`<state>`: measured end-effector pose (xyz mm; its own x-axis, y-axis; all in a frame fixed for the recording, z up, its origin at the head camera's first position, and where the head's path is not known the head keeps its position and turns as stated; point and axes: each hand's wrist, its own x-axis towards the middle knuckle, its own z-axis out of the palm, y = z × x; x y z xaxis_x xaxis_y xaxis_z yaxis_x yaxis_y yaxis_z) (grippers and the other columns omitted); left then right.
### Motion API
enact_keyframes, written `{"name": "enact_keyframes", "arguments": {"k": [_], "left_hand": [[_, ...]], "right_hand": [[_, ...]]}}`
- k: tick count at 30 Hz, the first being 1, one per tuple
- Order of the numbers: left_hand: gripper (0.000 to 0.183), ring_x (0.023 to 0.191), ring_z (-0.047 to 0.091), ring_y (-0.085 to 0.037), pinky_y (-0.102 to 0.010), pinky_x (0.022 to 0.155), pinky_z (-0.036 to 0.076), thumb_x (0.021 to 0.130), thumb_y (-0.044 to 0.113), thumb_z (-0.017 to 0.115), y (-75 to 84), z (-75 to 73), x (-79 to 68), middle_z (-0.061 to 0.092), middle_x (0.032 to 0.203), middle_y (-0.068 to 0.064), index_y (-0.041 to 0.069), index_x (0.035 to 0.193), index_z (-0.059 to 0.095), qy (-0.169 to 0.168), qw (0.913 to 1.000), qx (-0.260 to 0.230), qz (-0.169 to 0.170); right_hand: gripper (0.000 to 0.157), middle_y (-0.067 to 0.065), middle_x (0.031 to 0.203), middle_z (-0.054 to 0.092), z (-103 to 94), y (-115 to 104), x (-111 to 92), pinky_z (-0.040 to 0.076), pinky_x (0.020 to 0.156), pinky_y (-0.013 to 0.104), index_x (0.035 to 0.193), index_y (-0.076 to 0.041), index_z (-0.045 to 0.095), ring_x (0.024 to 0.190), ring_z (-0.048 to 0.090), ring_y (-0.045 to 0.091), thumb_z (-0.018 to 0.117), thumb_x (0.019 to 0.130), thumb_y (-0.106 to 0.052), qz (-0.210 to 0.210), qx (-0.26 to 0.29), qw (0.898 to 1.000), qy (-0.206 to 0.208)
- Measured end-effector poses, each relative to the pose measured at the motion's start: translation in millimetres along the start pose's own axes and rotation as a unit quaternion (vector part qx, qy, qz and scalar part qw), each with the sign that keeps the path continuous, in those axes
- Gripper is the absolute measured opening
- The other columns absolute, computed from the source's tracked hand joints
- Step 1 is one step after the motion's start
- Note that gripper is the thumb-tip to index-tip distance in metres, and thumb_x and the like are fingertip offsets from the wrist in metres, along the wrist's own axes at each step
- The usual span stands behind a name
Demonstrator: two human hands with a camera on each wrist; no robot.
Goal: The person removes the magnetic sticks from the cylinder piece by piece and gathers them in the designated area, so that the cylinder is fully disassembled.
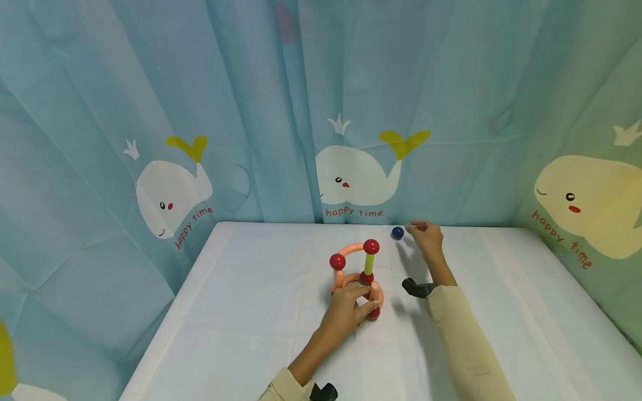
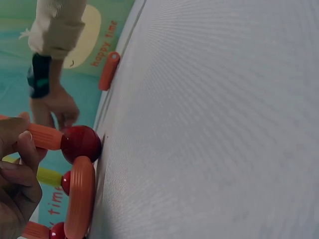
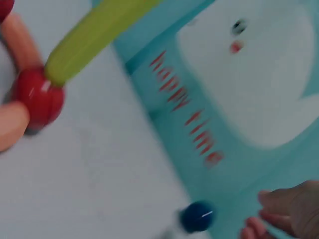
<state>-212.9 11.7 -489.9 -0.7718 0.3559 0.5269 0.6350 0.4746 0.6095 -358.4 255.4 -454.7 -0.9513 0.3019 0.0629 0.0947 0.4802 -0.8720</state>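
Observation:
A toy frame of red balls (image 1: 371, 247), curved orange rods (image 1: 351, 249) and a yellow-green rod (image 1: 369, 264) stands mid-table. My left hand (image 1: 346, 306) is at its near side, pinching an upright orange rod (image 2: 45, 136) that joins a red ball (image 2: 80, 143) at the table surface. Near the far edge sits a dark blue ball (image 1: 398, 233). Just right of it is my right hand (image 1: 426, 239), its fingers loosely bent. In the right wrist view a gap shows between those fingers (image 3: 279, 201) and the blue ball (image 3: 197, 216).
An orange rod (image 2: 109, 71) lies near the table edge in the left wrist view. Behind the white table (image 1: 241, 334) hangs a blue-green curtain (image 1: 261, 111) with whale prints. Each wrist carries a black camera mount (image 1: 418, 288).

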Motion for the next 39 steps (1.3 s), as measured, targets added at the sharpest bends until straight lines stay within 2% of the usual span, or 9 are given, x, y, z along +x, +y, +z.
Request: {"name": "enact_keyframes", "arguments": {"k": [3,7,11,15,19,25,29,34,39], "left_hand": [[0.009,0.084,0.064,-0.007,-0.008,0.063,0.045,0.086,0.022,0.075,-1.4,0.1,-0.2,0.069,0.086,0.005,0.014,0.085,0.070,0.007,0.9998,0.016,0.011],[0.010,0.078,0.063,-0.004,-0.005,0.056,0.043,0.086,0.021,0.076,-1.8,-0.4,-1.7,0.070,0.090,0.004,0.012,0.088,0.071,0.001,0.9998,0.017,0.008],[0.009,0.075,0.060,0.000,-0.005,0.058,0.044,0.088,0.021,0.074,-2.2,-0.5,-0.6,0.069,0.091,0.004,0.013,0.092,0.072,-0.007,0.9998,0.018,0.005],[0.007,0.105,0.060,-0.012,-0.012,0.079,0.049,0.087,0.022,0.074,-2.9,-0.6,2.5,0.069,0.089,0.006,0.015,0.088,0.073,-0.006,0.9991,0.039,0.015],[0.011,0.101,0.062,-0.012,-0.013,0.077,0.049,0.084,0.024,0.077,-3.9,0.3,3.1,0.070,0.086,0.007,0.015,0.087,0.072,-0.011,0.9988,0.046,0.015],[0.012,0.093,0.060,-0.004,-0.013,0.078,0.047,0.087,0.030,0.074,-2.8,4.5,2.2,0.069,0.087,0.008,0.018,0.089,0.071,-0.006,0.9986,0.051,0.011],[0.012,0.085,0.059,-0.002,-0.007,0.068,0.042,0.089,0.031,0.070,-1.1,5.2,0.8,0.068,0.089,0.008,0.019,0.093,0.071,-0.009,0.9993,0.036,0.008],[0.016,0.084,0.060,-0.002,-0.006,0.070,0.043,0.092,0.034,0.068,1.0,3.6,-0.9,0.067,0.089,0.010,0.019,0.094,0.070,-0.015,0.9993,0.030,-0.019],[0.013,0.067,0.057,0.000,-0.009,0.060,0.043,0.091,0.028,0.070,3.1,2.4,-2.5,0.067,0.087,0.008,0.016,0.095,0.069,-0.056,0.9954,0.001,-0.078]], "right_hand": [[0.047,0.023,0.120,0.064,-15.5,-14.8,-14.3,0.047,0.080,0.033,0.126,0.003,0.058,0.088,0.062,0.012,0.056,0.098,-0.034,-0.001,0.000,0.999,-0.044],[0.052,0.019,0.113,0.068,-32.3,-33.0,-39.2,0.045,0.072,0.032,0.124,0.004,0.057,0.088,0.065,0.012,0.052,0.100,-0.041,-0.017,-0.032,0.987,-0.158],[0.043,0.008,0.095,0.069,-44.4,-45.3,-66.1,0.043,0.071,0.033,0.114,0.001,0.062,0.088,0.063,0.019,0.054,0.100,-0.038,-0.071,-0.073,0.956,-0.275],[0.029,0.005,0.092,0.067,-51.2,-48.9,-88.4,0.049,0.074,0.031,0.111,-0.002,0.065,0.082,0.064,0.018,0.059,0.098,-0.028,-0.165,-0.078,0.921,-0.344],[0.025,0.008,0.098,0.067,-49.2,-49.7,-108.0,0.053,0.072,0.028,0.114,-0.007,0.065,0.081,0.064,0.015,0.064,0.095,-0.023,-0.240,-0.071,0.899,-0.359],[0.024,0.008,0.103,0.069,-31.7,-47.4,-126.8,0.050,0.063,0.026,0.112,-0.013,0.066,0.078,0.060,0.009,0.071,0.090,-0.021,-0.295,-0.057,0.893,-0.336],[0.025,0.005,0.099,0.070,-21.0,-41.1,-131.0,0.048,0.057,0.025,0.109,-0.009,0.068,0.073,0.058,0.009,0.074,0.086,-0.016,-0.321,-0.031,0.888,-0.329],[0.019,0.001,0.095,0.069,-14.2,-39.2,-135.2,0.047,0.058,0.023,0.104,-0.011,0.068,0.073,0.057,0.010,0.074,0.087,-0.019,-0.308,-0.028,0.891,-0.333],[0.016,0.001,0.096,0.068,-12.2,-39.8,-137.1,0.047,0.060,0.024,0.102,-0.014,0.067,0.076,0.057,0.010,0.072,0.089,-0.020,-0.285,-0.033,0.897,-0.335]]}}
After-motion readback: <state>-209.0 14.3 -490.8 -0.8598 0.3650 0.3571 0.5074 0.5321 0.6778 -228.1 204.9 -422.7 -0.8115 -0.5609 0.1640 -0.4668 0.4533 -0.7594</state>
